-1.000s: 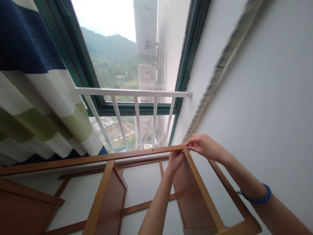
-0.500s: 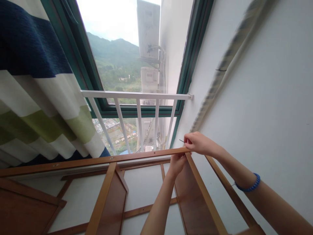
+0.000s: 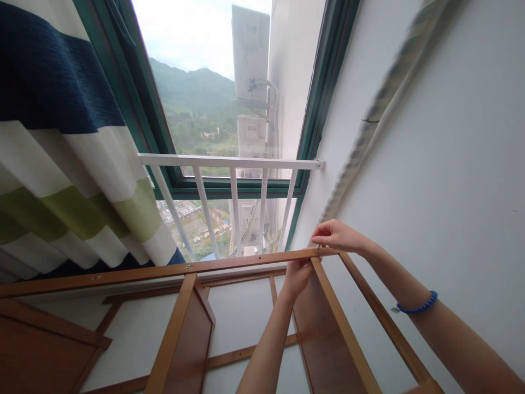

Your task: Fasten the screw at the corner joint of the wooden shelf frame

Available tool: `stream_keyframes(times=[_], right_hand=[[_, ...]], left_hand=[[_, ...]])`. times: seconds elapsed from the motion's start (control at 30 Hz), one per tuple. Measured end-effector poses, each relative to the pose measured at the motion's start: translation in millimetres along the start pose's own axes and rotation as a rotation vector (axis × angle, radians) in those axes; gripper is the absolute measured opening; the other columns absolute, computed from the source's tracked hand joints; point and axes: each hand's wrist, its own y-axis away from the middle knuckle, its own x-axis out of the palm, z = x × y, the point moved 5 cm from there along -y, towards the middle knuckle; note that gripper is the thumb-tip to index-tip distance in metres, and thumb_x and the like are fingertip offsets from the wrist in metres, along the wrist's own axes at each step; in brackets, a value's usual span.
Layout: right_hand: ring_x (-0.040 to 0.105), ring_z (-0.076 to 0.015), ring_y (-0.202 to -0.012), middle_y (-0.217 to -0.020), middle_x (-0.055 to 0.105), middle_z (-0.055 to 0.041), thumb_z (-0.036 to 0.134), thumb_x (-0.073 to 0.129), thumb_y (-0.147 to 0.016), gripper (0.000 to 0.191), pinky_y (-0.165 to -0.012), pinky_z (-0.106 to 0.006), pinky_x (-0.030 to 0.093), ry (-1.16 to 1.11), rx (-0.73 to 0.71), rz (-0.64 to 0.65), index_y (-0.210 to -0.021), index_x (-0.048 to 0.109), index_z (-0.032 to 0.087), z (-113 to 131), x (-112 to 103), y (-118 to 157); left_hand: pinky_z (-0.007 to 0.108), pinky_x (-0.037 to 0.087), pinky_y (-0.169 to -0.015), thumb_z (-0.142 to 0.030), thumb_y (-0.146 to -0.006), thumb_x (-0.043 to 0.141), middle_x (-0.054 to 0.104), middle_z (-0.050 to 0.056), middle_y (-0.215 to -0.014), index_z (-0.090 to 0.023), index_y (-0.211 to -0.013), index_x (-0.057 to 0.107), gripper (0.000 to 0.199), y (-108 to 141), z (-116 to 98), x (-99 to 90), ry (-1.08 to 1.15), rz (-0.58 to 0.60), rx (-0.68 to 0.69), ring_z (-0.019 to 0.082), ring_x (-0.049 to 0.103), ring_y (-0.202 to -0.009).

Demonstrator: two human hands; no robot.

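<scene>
Below the white metal railing (image 3: 229, 162), the left hand (image 3: 297, 273) was under the long brown wooden rail (image 3: 221, 265), its grip hidden from me; just right, the right hand (image 3: 334, 235) pinched a small metal screw (image 3: 318, 248) at that rail's top.

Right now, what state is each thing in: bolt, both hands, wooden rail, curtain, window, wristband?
Bolt: upright at the rail, depth unclear
Right hand: fingertips at the bolt
Left hand: under the rail, fingertips hidden
Wooden rail: lying across the frame posts
Curtain: bunched in folds, window partly uncovered
Window: can't tell if latched
Wristband: on right forearm
</scene>
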Motion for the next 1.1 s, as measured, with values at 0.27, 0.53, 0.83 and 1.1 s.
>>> stream_keyframes(times=[0.27, 0.53, 0.83, 1.1], right_hand=[[0.038, -0.0051, -0.046, -0.068, 0.055, -0.0012, 0.036, 0.042, -0.08, 0.034, -0.043, -0.02, 0.029, -0.066, 0.014, 0.063, -0.092, 0.061, 0.011, -10, -3, 16], [0.048, -0.014, -0.073, -0.079, 0.052, -0.0042, 0.044, 0.048, -0.079, 0.032, -0.068, -0.026, 0.037, 0.149, -0.007, -0.12, -0.086, 0.067, 0.02, -14, -7, 26], [0.052, -0.0143, -0.074, -0.081, 0.06, -0.0024, 0.03, 0.047, -0.082, 0.022, -0.065, -0.025, 0.036, 0.299, 0.042, -0.2, -0.09, 0.067, 0.024, 3, 1, 36], [0.052, -0.0104, -0.065, -0.072, 0.06, 0.0025, 0.026, 0.046, -0.081, 0.014, -0.061, -0.022, 0.036, 0.269, 0.016, -0.222, -0.085, 0.058, 0.02, 12, 11, 34]], left_hand=[[0.034, 0.046, -0.081, -0.024, -0.063, 0.07, 0.07, 0.006, -0.087, -0.017, -0.092, 0.068, 0.03, -2, 7, -2.0, -0.001, 0.018, -0.008, 0.021, 0.061, -0.085], [0.037, 0.045, -0.085, -0.024, -0.062, 0.071, 0.07, 0.007, -0.087, -0.016, -0.091, 0.069, 0.03, -1, 7, -2.3, -0.004, 0.005, -0.017, 0.024, 0.061, -0.087], [0.035, 0.046, -0.083, -0.023, -0.06, 0.072, 0.07, 0.006, -0.083, -0.016, -0.081, 0.07, 0.022, -1, 1, 0.0, 0.021, -0.002, -0.016, 0.02, 0.062, -0.079], [0.034, 0.046, -0.081, -0.025, -0.062, 0.07, 0.069, 0.005, -0.078, -0.015, -0.076, 0.069, 0.017, 0, 2, -0.8, 0.026, 0.002, -0.012, 0.02, 0.061, -0.081]])
